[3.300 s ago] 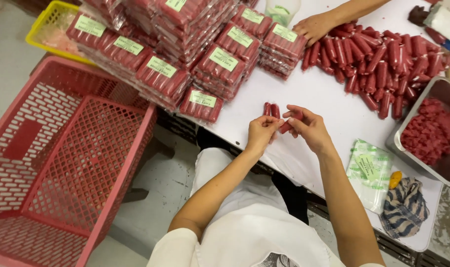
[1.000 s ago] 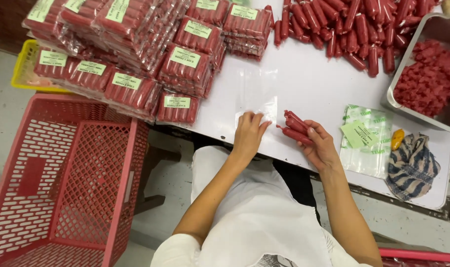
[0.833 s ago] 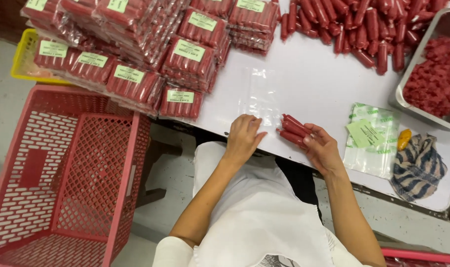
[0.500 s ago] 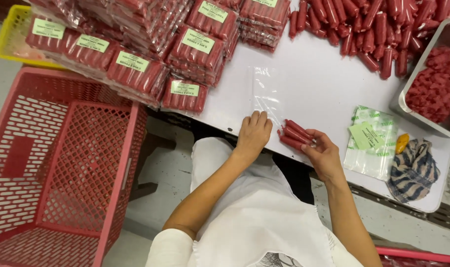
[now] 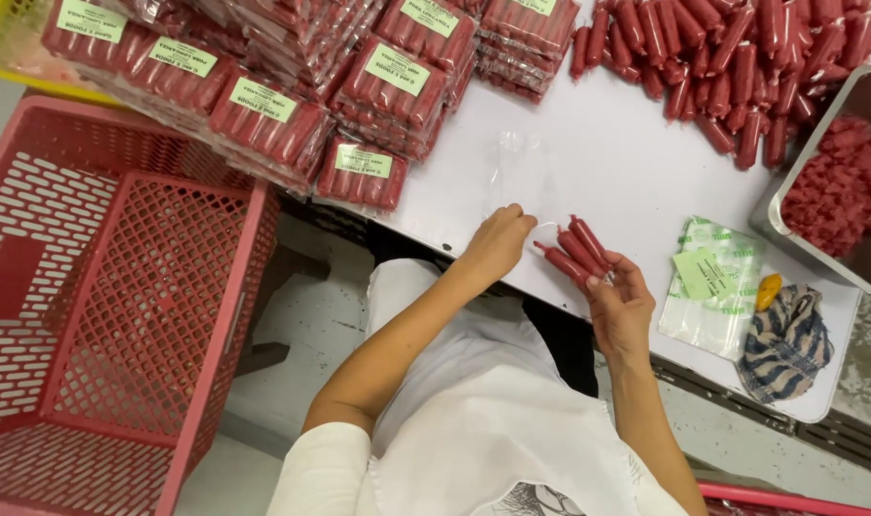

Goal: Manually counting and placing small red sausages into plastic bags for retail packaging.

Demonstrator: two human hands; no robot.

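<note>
The sausages (image 5: 574, 253), a small bunch of red links, lie side by side in the right hand (image 5: 622, 306) just above the near edge of the white surface (image 5: 608, 162). The grip of the right hand is clenched around their lower ends; their free ends point up and to the left, toward the left hand (image 5: 498, 244).

The left hand rests at the near edge of the surface, just beside the sausages. Its fingertips pinch the lower edge of a clear plastic bag (image 5: 522, 172), which lies flat on the surface and extends away from the person. The grip of the left hand is closed on that bag edge.

To the right of the right hand, a stack of printed bags (image 5: 713, 291) with green markings lies flat on the surface. Beside it are a small yellow object (image 5: 768, 291) and a crumpled striped cloth (image 5: 787, 344). A metal tray (image 5: 789, 186) holding ground red meat stands at the right edge.

At the far side, loose sausages (image 5: 732, 57) form a heap. To the left, sealed packs (image 5: 359, 177) with green labels are stacked in layers. A red plastic basket (image 5: 120, 315) stands on the floor left of the person, and a yellow crate (image 5: 0, 48) is partly visible behind the packs.
</note>
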